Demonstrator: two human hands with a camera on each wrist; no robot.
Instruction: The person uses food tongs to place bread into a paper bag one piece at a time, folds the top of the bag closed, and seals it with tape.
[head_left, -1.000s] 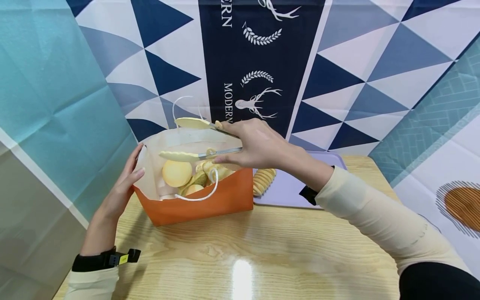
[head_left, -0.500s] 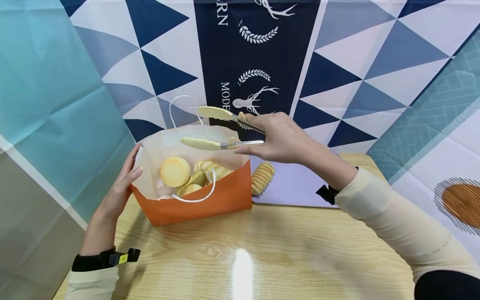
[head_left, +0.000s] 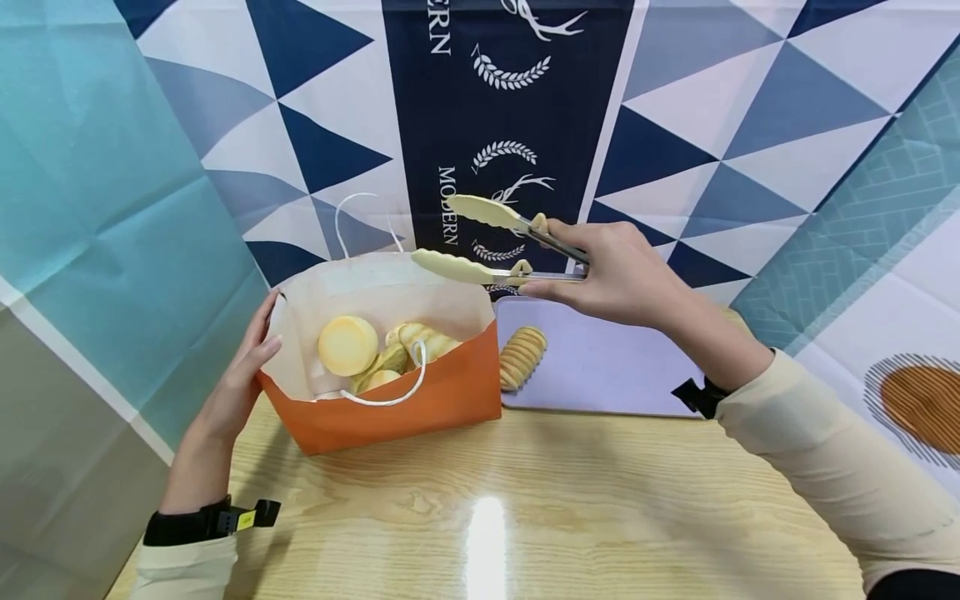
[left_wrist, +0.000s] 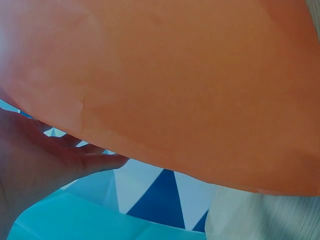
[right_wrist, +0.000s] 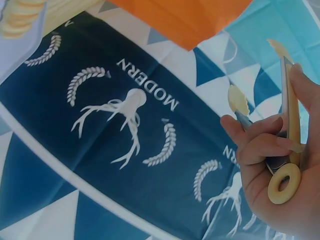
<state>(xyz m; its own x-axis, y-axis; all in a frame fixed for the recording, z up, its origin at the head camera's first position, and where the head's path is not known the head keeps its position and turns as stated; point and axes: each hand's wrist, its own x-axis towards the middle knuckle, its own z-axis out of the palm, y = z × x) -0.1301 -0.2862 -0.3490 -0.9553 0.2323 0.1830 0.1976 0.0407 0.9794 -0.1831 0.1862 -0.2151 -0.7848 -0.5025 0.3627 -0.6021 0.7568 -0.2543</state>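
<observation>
In the head view my right hand (head_left: 626,271) grips metal tongs (head_left: 558,275) with pale yellow scalloped tips, spread apart with nothing between them. They hang in the air over the right end of an orange paper bag (head_left: 405,421). The right wrist view shows my fingers wrapped round the tongs' handles, near a yellow ring (right_wrist: 284,184). My left hand (head_left: 238,379) holds the bag's left rim, thumb toward the front. Inside the white-lined bag lie a round yellow bun (head_left: 348,345) and several other bread pieces (head_left: 423,340). Part of the contents is hidden by the front wall.
A lilac tray (head_left: 600,367) stands right of the bag, bearing one ridged bread roll (head_left: 522,357) at its left end. White cord handles (head_left: 390,400) rise from the bag's rim. Patterned cloth (head_left: 667,125) stands behind the wooden table (head_left: 570,500).
My right hand has moved right and slightly up with the tongs, away from above the bread in the bag. My left hand has stayed at the bag's rim.
</observation>
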